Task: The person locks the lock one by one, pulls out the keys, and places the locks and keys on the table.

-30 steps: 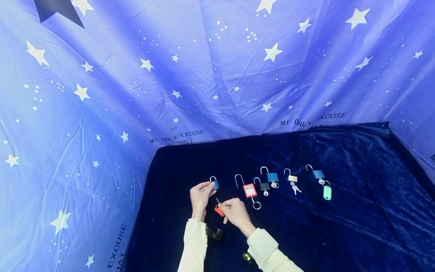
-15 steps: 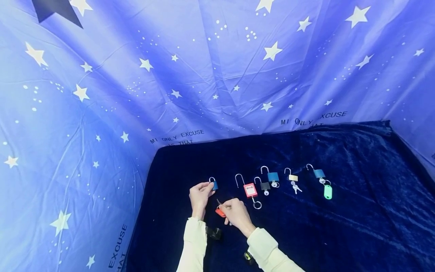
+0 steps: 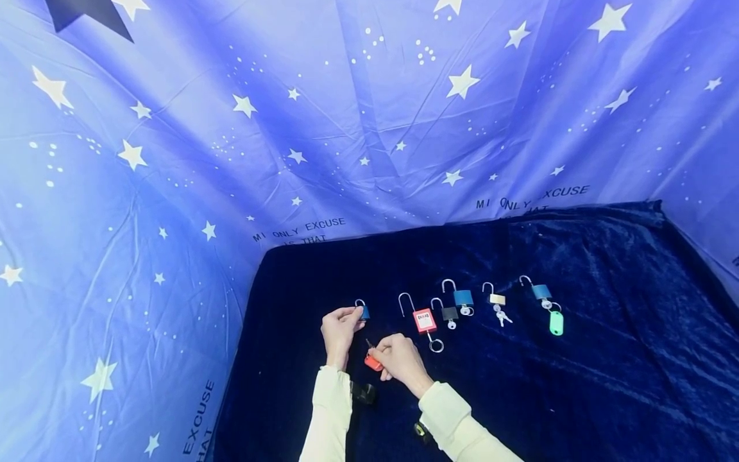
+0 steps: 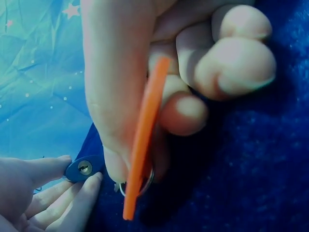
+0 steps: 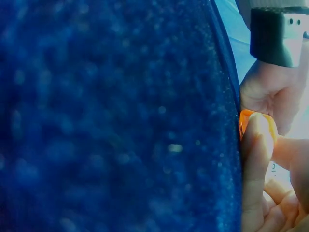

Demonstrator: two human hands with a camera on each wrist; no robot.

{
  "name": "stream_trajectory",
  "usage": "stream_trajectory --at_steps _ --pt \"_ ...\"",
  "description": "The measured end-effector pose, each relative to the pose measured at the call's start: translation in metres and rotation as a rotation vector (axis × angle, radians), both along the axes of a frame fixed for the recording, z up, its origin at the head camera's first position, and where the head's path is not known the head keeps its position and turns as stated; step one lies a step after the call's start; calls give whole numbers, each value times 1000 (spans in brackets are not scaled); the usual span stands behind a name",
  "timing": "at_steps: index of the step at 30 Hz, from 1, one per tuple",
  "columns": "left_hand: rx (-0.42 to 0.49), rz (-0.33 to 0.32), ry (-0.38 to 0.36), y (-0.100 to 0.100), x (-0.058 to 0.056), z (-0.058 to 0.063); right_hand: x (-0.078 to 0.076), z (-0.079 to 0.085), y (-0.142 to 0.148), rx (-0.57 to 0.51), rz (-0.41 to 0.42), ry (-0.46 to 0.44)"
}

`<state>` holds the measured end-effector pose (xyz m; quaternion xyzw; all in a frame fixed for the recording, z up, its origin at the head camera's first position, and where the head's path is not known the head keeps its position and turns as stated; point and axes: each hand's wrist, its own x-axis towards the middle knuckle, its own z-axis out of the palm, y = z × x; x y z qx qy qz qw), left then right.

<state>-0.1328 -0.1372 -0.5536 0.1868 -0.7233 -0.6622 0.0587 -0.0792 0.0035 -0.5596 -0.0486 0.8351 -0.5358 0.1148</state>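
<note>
My left hand (image 3: pixel 340 330) pinches a small blue padlock (image 3: pixel 364 312) between thumb and fingers, its shackle pointing up and away. In the left wrist view the padlock's keyhole (image 4: pixel 85 167) faces the camera with no key in it. Closer to me, my right hand (image 3: pixel 401 360) pinches a key (image 3: pixel 369 344), apart from the padlock. From the key hangs an orange tag (image 3: pixel 373 364) on a metal ring (image 4: pixel 150 179). The right wrist view shows the tag (image 5: pixel 245 117) partly behind the right hand's fingers; the key's blade is hidden there.
To the right on the dark blue cloth (image 3: pixel 606 366) lie a red padlock (image 3: pixel 424 320), a black one (image 3: pixel 450 314), a blue one (image 3: pixel 464 299), a brass one (image 3: pixel 497 299) and another blue padlock (image 3: pixel 541 292) with a green tag (image 3: pixel 556 323). Their shackles are open.
Both hands stay in nearly the same place. The orange tag has shifted slightly under the right hand, and the head view has tilted a little.
</note>
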Motion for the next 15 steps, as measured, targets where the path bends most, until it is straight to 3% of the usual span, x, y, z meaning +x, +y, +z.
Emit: stream_trajectory --at_steps 8,15 --pt "-176 -39 -2 0 -2 3 -1 2 -1 53 -5 1" --pt "-228 -46 -14 1 -3 2 -1 1 0 106 10 21"
